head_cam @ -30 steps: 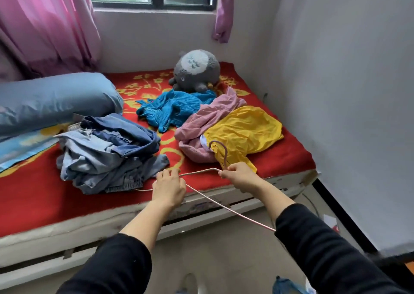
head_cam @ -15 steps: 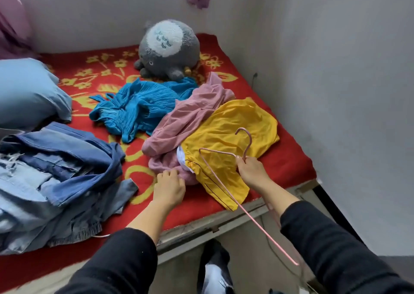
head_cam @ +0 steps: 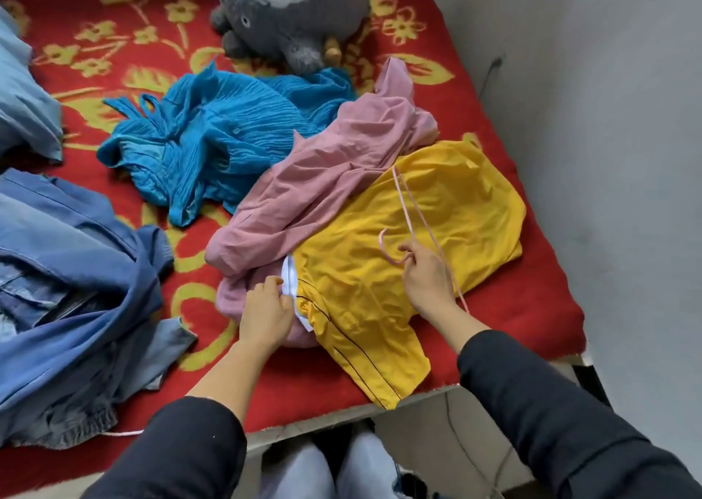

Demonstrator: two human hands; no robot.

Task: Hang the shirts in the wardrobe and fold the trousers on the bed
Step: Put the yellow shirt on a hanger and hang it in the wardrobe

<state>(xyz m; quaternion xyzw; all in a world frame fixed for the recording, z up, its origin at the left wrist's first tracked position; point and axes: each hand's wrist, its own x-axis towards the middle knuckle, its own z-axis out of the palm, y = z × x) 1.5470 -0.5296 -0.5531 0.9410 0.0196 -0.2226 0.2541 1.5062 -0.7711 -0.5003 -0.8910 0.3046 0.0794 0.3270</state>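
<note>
Nothing is finished as far as this view shows: no shirt is on a hanger, no trousers are folded, and the wardrobe is out of view. The work looks to be at its first garment.

The right hand (head_cam: pixel 427 278) has its fingers clenched round a thin pink wire hanger (head_cam: pixel 381 241) at the base of its hook, with the frame lying over the yellow shirt (head_cam: pixel 456 210). That shirt is smooth, slightly glossy and dark-piped, and it lies crumpled near the bed's front right corner with its hem hanging over the front edge. The left hand (head_cam: pixel 266 312) is at its white-lined neck opening with bent fingers; I cannot tell whether they grasp the cloth or only touch it.

A pink shirt (head_cam: pixel 323 179) of fine weave lies partly under the yellow one. Behind it, mid-bed, is a crinkled teal shirt (head_cam: pixel 212 137). Heaped denim trousers (head_cam: pixel 76 270), stiff and faded, sit at the front left edge. All of these rest on the bed (head_cam: pixel 532 308), on its fuzzy red blanket patterned with yellow flowers.
</note>
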